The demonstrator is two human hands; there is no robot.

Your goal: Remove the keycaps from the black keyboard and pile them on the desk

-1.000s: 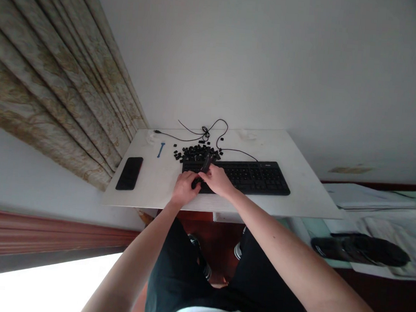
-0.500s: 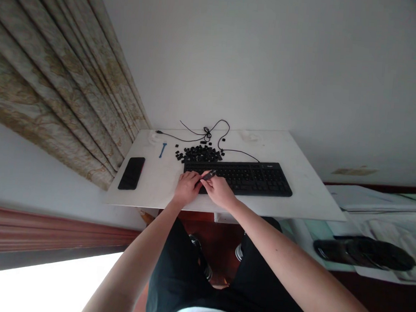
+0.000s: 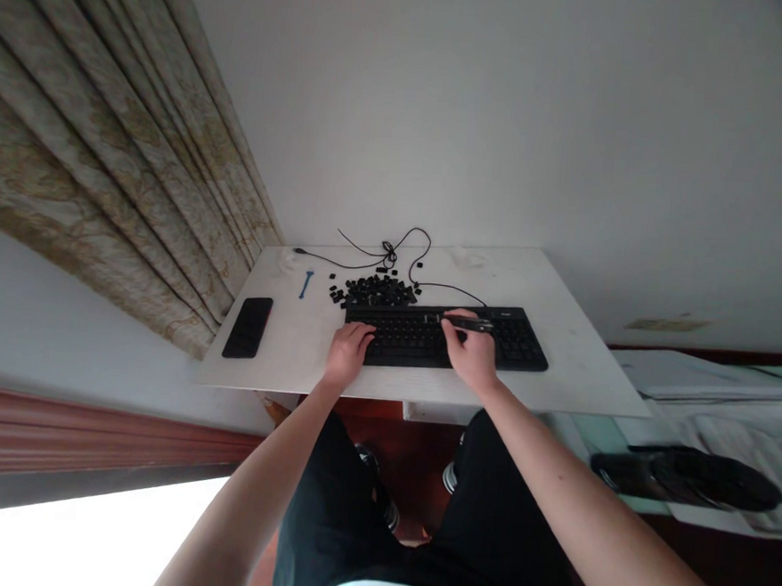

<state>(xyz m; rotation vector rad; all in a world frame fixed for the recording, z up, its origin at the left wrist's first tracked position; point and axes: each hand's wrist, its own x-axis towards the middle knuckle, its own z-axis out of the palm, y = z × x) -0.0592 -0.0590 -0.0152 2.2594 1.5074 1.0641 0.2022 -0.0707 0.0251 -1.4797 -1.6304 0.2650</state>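
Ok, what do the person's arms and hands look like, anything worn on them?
Both arms are bare from the upper arm down. The left hand and right hand show no gloves, and no watch or bands show at the wrists. A white short sleeve edge shows near the bottom; rings too small to tell.

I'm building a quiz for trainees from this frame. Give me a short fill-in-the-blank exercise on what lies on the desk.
1. Both hands rest on a black ____ on the white desk.
2. The loose keycaps are piled ____ the keyboard.
3. The phone lies to the ____ of the left hand.
4. The small tool beside the keycaps is ____.

Missing words: keyboard; behind; left; blue
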